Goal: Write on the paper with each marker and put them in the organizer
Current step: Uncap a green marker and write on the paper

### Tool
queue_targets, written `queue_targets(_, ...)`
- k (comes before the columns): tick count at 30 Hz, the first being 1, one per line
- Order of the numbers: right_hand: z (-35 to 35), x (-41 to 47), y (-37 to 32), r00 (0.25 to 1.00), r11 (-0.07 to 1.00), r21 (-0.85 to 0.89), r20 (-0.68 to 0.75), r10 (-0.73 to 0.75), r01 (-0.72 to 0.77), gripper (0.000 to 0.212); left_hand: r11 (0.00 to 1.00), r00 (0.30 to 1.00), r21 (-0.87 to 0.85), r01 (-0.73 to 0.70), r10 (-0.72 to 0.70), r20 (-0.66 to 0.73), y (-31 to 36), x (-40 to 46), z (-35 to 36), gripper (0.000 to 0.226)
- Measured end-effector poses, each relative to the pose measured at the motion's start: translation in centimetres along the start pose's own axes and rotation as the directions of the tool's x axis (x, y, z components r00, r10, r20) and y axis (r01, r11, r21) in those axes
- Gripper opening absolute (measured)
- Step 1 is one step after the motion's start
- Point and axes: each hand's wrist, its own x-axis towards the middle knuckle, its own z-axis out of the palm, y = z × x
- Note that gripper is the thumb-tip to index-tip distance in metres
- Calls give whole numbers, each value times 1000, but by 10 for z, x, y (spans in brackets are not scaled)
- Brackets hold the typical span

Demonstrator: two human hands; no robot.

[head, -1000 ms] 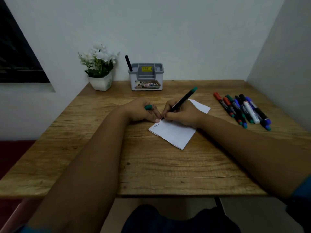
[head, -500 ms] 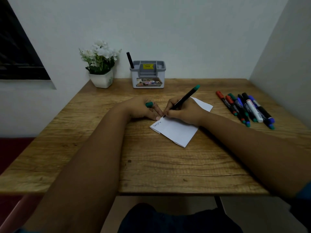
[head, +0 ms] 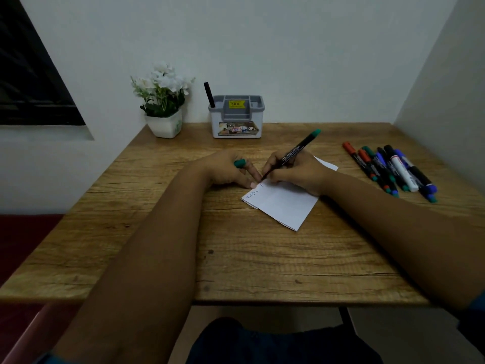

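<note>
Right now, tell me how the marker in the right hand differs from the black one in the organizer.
The green-ended marker is uncapped, slanted, tip on the paper, gripped by the right hand; its cap sits in the left hand. The black marker stands nearly upright in the organizer, untouched. Both have dark barrels.

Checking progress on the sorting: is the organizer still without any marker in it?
No, one black marker already stands upright in the left end of the organizer.
</note>
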Motion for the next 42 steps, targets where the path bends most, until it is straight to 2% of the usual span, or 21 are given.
queue_targets(12,2,0,-1,999,968,-249,16,-38,41,8,1000,1000,-5,9,-9,-13,0,0,0,21)
queue_targets(16,1,0,0,1000,987,-160,-25,-12,8,5,1000,1000,-7,13,-13,-17,0,0,0,20)
queue_targets(21,2,0,0,1000,970,-240,2,-26,26,6,1000,1000,-2,13,-13,-20,0,0,0,22)
queue_targets(25,0,0,2,996,988,-153,-82,-34,21,6,1000,1000,-9,10,-10,6,1,-1,0,21)
queue_targets(30,1,1,3,998,970,-243,-54,-11,-2,6,1000,1000,-22,22,-22,-8,2,-1,0,20)
queue_targets(42,-1,1,3,997,967,-255,-66,-33,15,8,999,1000,-42,-15,15,7,1,-1,-1,20)
